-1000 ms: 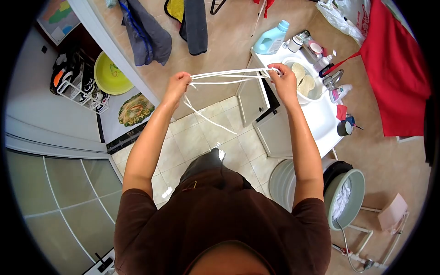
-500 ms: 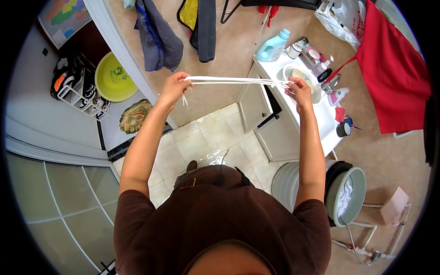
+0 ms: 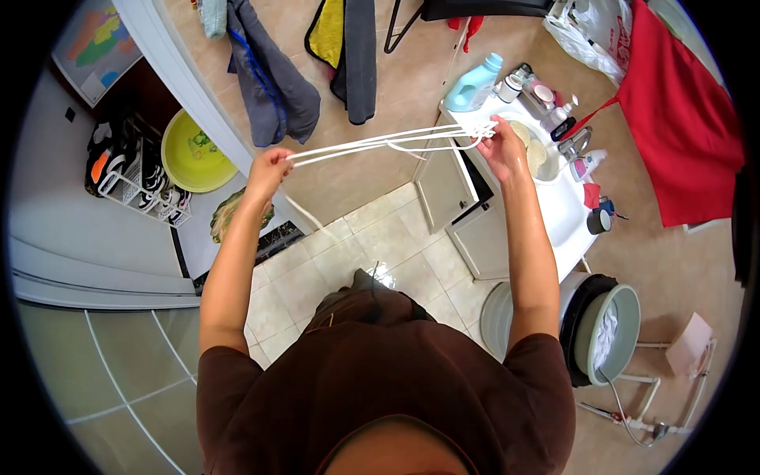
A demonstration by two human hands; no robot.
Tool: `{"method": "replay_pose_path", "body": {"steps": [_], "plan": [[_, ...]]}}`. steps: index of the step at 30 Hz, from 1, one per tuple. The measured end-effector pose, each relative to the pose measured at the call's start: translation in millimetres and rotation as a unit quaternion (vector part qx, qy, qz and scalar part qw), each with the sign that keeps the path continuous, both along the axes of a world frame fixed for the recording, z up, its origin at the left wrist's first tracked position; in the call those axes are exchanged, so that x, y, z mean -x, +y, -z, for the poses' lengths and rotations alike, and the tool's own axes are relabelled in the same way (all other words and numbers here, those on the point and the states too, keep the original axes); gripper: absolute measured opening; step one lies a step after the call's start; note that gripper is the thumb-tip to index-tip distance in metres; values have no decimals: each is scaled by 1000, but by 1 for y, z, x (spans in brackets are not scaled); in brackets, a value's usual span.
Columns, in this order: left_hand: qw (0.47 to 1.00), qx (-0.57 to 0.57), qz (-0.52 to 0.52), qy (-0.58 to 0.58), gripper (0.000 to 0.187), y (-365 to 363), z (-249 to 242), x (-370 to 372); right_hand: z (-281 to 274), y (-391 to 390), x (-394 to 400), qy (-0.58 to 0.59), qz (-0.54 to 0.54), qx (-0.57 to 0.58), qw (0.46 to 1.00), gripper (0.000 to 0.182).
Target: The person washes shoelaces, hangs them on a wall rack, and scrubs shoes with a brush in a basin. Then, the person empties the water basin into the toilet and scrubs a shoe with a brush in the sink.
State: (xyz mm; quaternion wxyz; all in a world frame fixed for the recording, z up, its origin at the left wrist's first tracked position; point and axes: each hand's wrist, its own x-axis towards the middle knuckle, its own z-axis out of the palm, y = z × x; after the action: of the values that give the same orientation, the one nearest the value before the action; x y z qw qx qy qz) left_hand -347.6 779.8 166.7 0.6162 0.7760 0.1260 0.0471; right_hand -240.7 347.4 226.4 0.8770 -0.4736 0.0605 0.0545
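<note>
There is one view only, from a camera on the person's head, facing steeply down past the brown-shirted chest and both outstretched arms to the tiled floor [image 3: 348,245]. A wide fisheye lens bends the picture and leaves black corners. The arms are close below the lens. The white vanity counter [image 3: 564,212] lies off to the right, the doorway to the left.

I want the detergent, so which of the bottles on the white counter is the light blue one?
It is the light blue bottle at the counter's far end, larger than the small white and clear bottles beside it, just beyond the right hand holding the white cord.
</note>
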Motion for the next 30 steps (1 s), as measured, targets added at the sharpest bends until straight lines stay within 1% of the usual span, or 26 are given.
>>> {"method": "replay_pose_path", "body": {"steps": [1,3,4,5,8,9,12,13,14,16,19,21,23,24,25,26,28,29,30], "plan": [[1000,1,-12,9,9,5,11,1,-10,6,2,-12,-25,-7,1000,15],[999,22,-15,45,9,12,34,4,-16,5,-8,-67,-110,-19,991,15],[997,32,-17,63,8,17,46,5,-27,12,-6,-94,-153,-26,983,15],[997,28,8,69,6,23,59,6,-37,22,-1,-111,-124,36,985,15],[995,-12,45,85,6,19,82,14,-69,50,13,-165,-164,112,966,18],[992,-11,72,103,9,21,97,12,-76,55,15,-161,-190,144,958,23],[980,-41,145,133,7,7,91,12,-102,83,32,-157,-237,212,935,30],[975,-66,165,132,8,1,86,10,-109,90,35,-158,-247,217,931,36],[973,-73,174,131,10,-4,82,8,-113,96,36,-170,-264,227,922,38],[970,-86,190,128,14,-16,69,3,-122,107,38,-194,-296,245,902,41],[968,-104,212,82,30,-40,32,-1,-135,124,44,-223,-324,250,885,39],[973,0,226,-50,44,-60,-2,-6,-135,135,44,-249,-339,264,868,37],[956,161,222,-110,48,-85,-60,-5,-131,143,43,-288,-349,296,841,38],[948,182,226,-131,44,-93,-83,-5,-131,148,43,-308,-353,312,827,38],[940,204,230,-152,40,-99,-103,-6,-135,152,49,-303,-359,331,819,39],[930,225,233,-173,36,-101,-116,-7,-136,155,50,-305,-357,327,820,39],[950,185,209,-140,26,-96,-133,-13,-137,160,49,-312,-355,318,822,39],[959,163,196,-124,22,-93,-139,-15,-135,160,43,-326,-342,313,824,44],[958,168,194,-127,19,-92,-142,-15,-137,161,43,-275,-340,283,854,45]]}}
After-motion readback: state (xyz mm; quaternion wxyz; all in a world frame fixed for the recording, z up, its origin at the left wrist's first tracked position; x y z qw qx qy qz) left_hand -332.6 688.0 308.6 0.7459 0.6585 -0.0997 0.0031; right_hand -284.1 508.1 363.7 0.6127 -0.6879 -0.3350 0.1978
